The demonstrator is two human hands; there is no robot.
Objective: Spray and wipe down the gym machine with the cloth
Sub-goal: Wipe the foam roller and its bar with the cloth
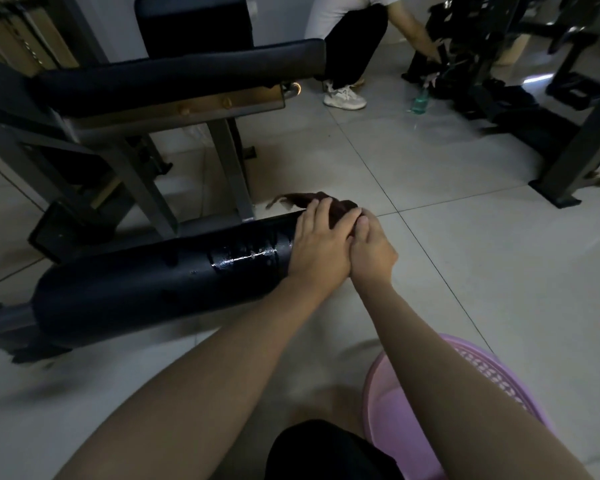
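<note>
A long black padded roller [146,289] of the gym machine lies low across the left of the view, with a wet shiny patch near its right end. A dark brown cloth [305,199] is bunched over that right end. My left hand [317,247] lies on the roller's end with its fingers reaching over the cloth. My right hand [371,251] is right beside it, fingers curled into the cloth. The cloth's far corner sticks out to the left past my fingers.
The machine's black bench pad [174,77] and grey steel legs [232,174] stand behind the roller. A pink plastic basket [496,372] sits by my right forearm. Another person [347,50] crouches at the back beside a green spray bottle [420,102] and more dark equipment [568,140].
</note>
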